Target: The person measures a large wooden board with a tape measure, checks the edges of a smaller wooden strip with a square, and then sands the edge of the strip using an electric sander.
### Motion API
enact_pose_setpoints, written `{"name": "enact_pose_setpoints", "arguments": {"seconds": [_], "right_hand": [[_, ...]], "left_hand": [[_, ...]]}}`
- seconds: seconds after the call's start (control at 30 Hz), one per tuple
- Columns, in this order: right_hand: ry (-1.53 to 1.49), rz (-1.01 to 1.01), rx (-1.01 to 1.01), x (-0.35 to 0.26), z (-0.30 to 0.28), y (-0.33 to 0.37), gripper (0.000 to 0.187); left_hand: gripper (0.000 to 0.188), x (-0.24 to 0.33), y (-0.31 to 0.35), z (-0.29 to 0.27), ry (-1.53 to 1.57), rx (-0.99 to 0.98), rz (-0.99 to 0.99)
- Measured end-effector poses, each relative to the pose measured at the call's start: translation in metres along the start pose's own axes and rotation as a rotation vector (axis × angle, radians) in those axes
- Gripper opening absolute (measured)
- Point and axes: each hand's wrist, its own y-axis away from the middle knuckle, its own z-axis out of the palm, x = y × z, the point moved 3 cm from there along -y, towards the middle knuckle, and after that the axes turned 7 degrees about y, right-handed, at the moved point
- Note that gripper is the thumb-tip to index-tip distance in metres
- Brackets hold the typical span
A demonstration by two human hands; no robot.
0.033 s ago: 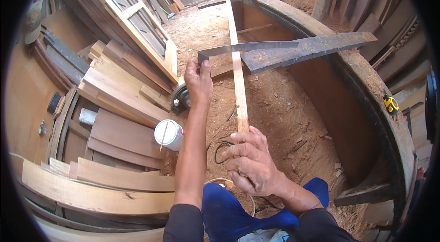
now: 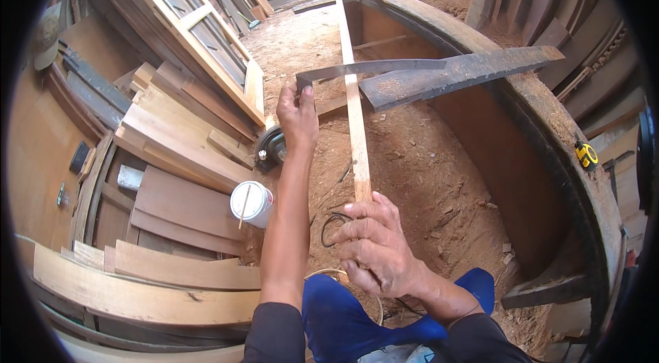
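A long, pale wood strip point(image 2: 357, 122) runs away from me, its near end in my right hand point(image 2: 376, 246), whose fingers are wrapped round it. Across the strip, farther off, lies the blade of a dark metal carpenter's square point(image 2: 384, 69). My left hand point(image 2: 298, 116) pinches the square's short arm, thumb up, just left of the strip. The blade's far end reaches over a dark, sawdust-covered board point(image 2: 453, 79). My right palm hides the very end of the strip.
The dark board rests on a long curved wooden bench point(image 2: 549, 109), where a yellow tape measure point(image 2: 586, 156) sits. A white lidded bucket point(image 2: 251, 202) with a stick on top stands left of my forearm. Stacked planks point(image 2: 137, 287) line the left; sawdust covers the floor.
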Motion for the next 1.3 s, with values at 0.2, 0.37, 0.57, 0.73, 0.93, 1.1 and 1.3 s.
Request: {"name": "enact_pose_setpoints", "arguments": {"seconds": [0.2,0.37,0.57,0.73,0.93,1.1,1.3], "right_hand": [[-0.064,0.032,0.065,0.004,0.006,0.002,0.013],[-0.096,0.059,0.116,0.006,0.011,0.004,0.009],[-0.105,0.058,0.232,0.012,0.024,0.006,0.005],[-0.193,0.017,0.295,0.011,0.019,0.001,0.009],[-0.135,0.085,0.535,0.014,0.040,0.018,0.015],[-0.133,0.007,0.430,0.017,0.030,0.017,0.008],[-0.133,0.088,0.140,0.006,0.005,0.005,0.014]], "left_hand": [[0.013,-0.065,-0.058,0.054,0.082,-0.047,-0.103],[0.017,-0.091,-0.073,0.083,0.316,-0.154,-0.088],[0.019,-0.093,-0.072,0.090,0.344,-0.176,-0.167],[0.018,-0.091,-0.072,0.084,0.335,-0.147,-0.181],[0.018,-0.091,-0.058,0.077,0.210,-0.019,-0.103],[0.008,-0.091,-0.001,0.009,0.746,0.398,-0.265],[0.007,-0.014,0.005,-0.093,0.756,0.346,0.044]]}}
